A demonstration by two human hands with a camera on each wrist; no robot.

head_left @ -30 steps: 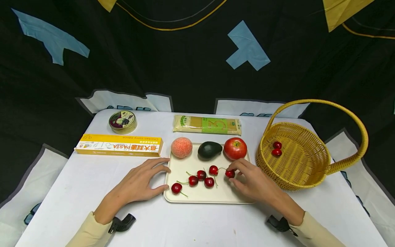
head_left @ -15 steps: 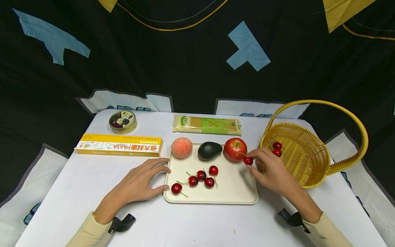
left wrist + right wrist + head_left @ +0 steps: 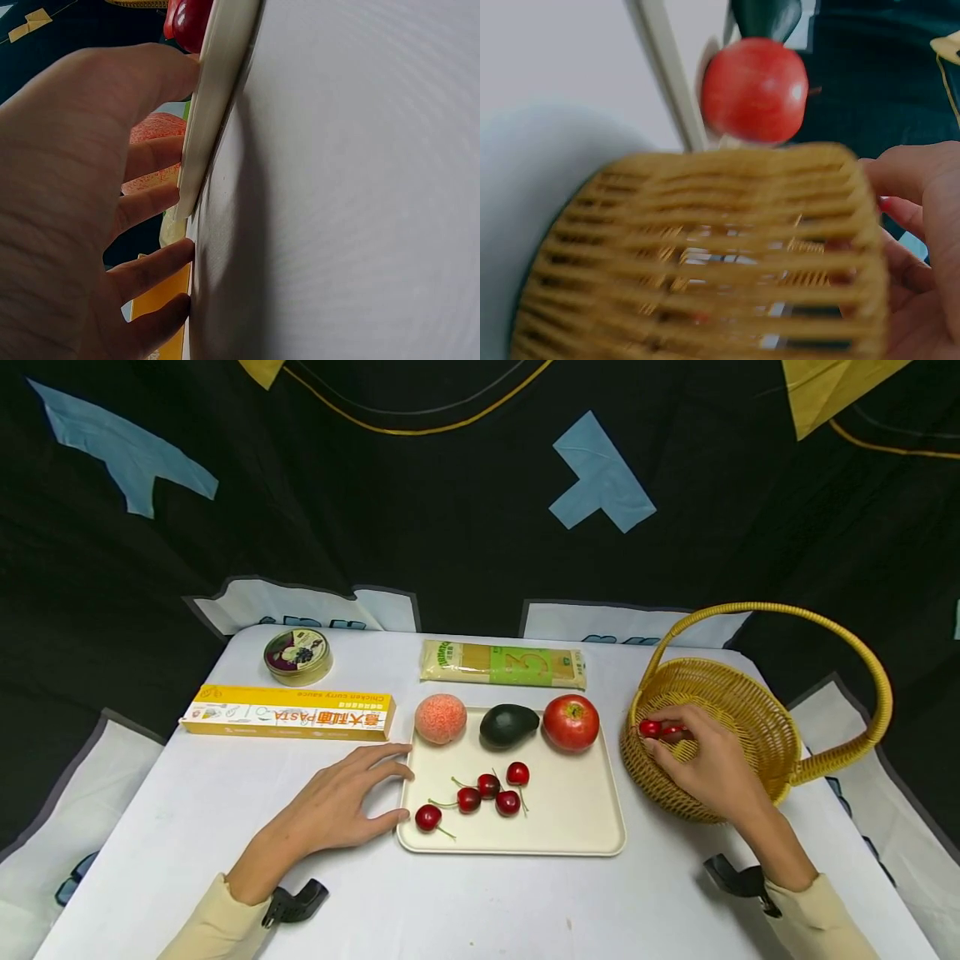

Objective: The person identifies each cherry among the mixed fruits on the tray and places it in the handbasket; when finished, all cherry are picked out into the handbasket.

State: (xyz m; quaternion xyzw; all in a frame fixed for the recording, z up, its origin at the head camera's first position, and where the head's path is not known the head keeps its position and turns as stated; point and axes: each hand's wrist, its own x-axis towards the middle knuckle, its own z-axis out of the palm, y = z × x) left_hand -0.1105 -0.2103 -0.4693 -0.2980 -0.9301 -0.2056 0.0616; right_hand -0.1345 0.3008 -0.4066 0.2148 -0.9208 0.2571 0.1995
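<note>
In the head view my right hand is over the near left part of the yellow wicker basket, pinching a cherry between thumb and fingers. Another cherry shows just behind the fingertips inside the basket. The basket's woven wall fills much of the right wrist view, with the right hand at its edge. My left hand touches the left rim of the cream tray with spread fingers. Several stemmed cherries lie on the tray, before a peach-like fruit, an avocado and an apple.
A pasta box lies left of the tray, with a round tin behind it. Behind the tray lies a packet of noodles. The basket's tall handle arches over its opening. White cloth covers the table.
My right hand has carried a cherry from the tray's right side, past the apple, to over the basket. The left hand has stayed at the tray's left rim.
</note>
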